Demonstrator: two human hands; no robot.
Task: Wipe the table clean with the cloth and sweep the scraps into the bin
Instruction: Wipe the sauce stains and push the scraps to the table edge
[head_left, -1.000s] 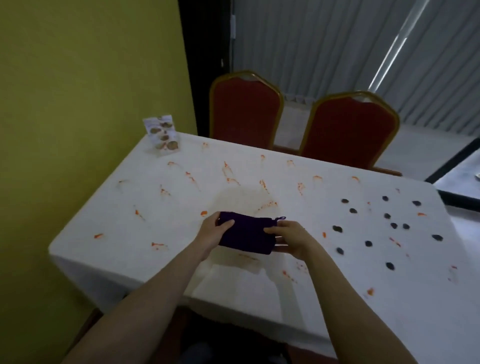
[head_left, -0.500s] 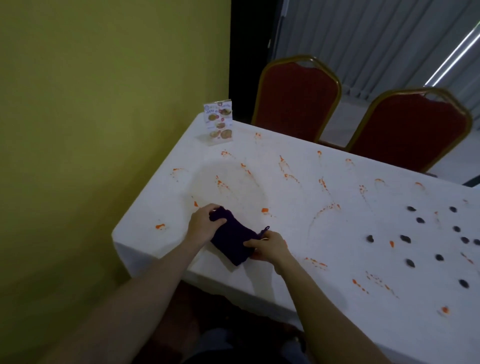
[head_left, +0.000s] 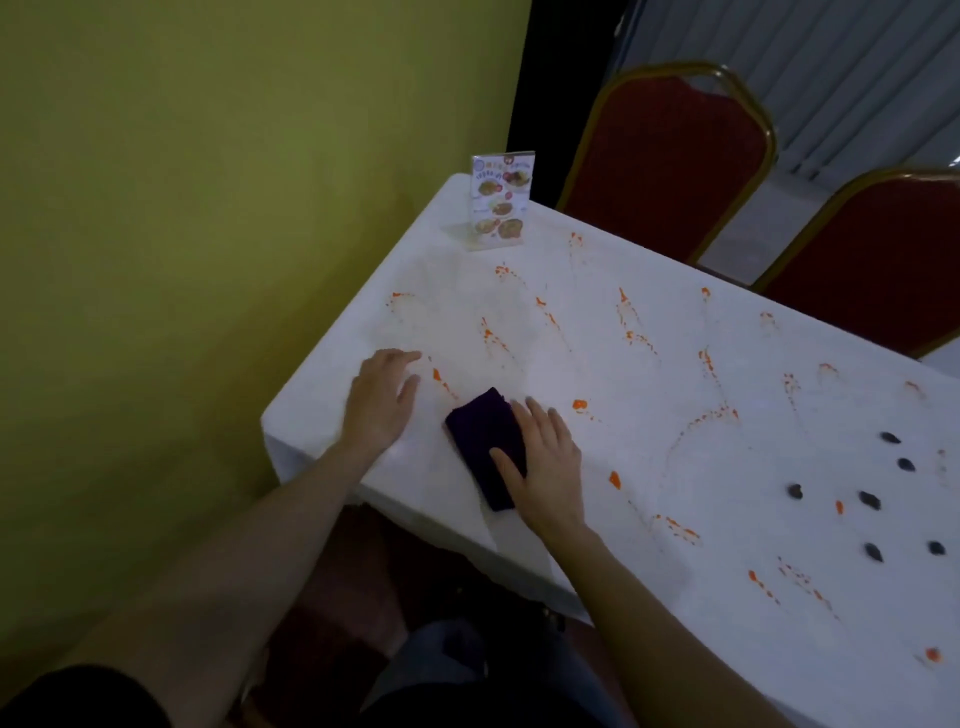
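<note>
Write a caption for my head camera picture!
Right hand presses purple cloth onto stained white table; left hand rests beside it.

**Room and obstacles on the table**

The table (head_left: 675, 467) lies open between the hands and the far edge, orange smears (head_left: 636, 338) flat on it. A menu stand (head_left: 498, 202) stands upright at the far left corner. Dark scraps (head_left: 870, 500) dot the right side. Two chairs (head_left: 670, 156) close off the far edge; a yellow wall (head_left: 208, 208) runs near the left end.
</note>
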